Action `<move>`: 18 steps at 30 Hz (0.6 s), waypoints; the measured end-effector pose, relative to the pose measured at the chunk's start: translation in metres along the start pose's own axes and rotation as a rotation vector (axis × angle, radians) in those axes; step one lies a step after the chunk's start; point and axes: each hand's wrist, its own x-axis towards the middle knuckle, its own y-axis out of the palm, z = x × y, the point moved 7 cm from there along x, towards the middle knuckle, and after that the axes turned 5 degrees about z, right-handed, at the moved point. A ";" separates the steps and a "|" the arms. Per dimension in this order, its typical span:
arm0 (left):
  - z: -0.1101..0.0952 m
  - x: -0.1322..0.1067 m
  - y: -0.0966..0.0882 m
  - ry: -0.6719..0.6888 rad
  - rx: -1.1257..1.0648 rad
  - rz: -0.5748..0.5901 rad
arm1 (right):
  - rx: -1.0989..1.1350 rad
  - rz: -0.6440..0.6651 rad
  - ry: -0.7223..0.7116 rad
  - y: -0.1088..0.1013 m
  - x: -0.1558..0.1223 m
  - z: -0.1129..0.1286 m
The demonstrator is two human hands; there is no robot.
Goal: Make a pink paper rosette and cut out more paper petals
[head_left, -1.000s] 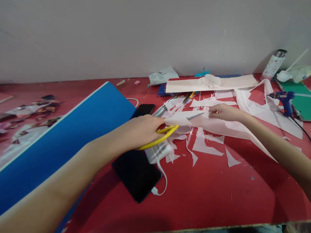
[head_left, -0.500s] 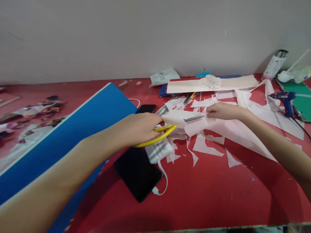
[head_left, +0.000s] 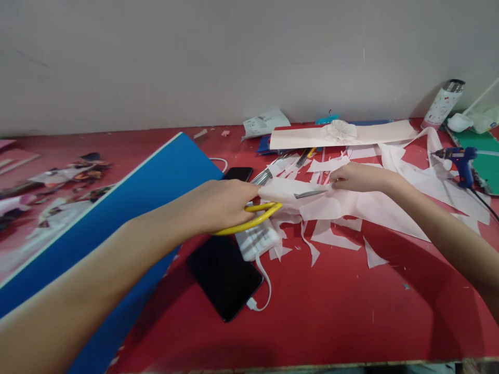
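Note:
My left hand (head_left: 224,205) is closed on a pair of scissors by its yellow handles (head_left: 249,224). The middle of the scissors is hidden under pale pink paper; the metal blade tips (head_left: 311,194) come out on the right side. My right hand (head_left: 360,177) pinches the thin pink paper (head_left: 351,202) just beyond the blade tips. From there the sheet trails to the right beneath my right forearm. Cut scraps (head_left: 334,236) of the same paper lie below and around it on the red table (head_left: 312,322).
A black phone (head_left: 226,280) and a white power bank (head_left: 257,240) joined by a cable lie near my left hand. A blue board (head_left: 156,187) slants under my left arm. At right are a blue glue gun (head_left: 462,161) and a bottle (head_left: 444,106). Behind lies a pale strip with a paper flower (head_left: 341,132).
The view has shifted slightly. The loose edge of the pink paper under my right forearm has drawn up a little. Both hands keep their grips in nearly the same places.

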 end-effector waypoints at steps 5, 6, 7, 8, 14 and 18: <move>-0.001 0.000 0.001 0.007 0.004 0.007 | 0.025 0.009 -0.005 0.000 -0.001 0.000; -0.001 -0.001 0.002 0.005 0.007 0.012 | 0.026 0.007 -0.006 0.000 -0.001 0.000; -0.001 -0.001 0.002 0.003 0.012 0.013 | 0.029 0.005 -0.010 0.000 -0.001 0.000; -0.001 -0.001 0.001 0.005 0.015 0.010 | 0.033 0.003 -0.014 0.000 -0.001 0.000; 0.000 -0.001 0.001 0.027 0.017 0.014 | 0.066 -0.019 -0.016 -0.004 -0.003 0.003; 0.002 -0.002 0.001 0.049 -0.066 -0.017 | 0.089 -0.014 -0.015 -0.006 -0.005 0.004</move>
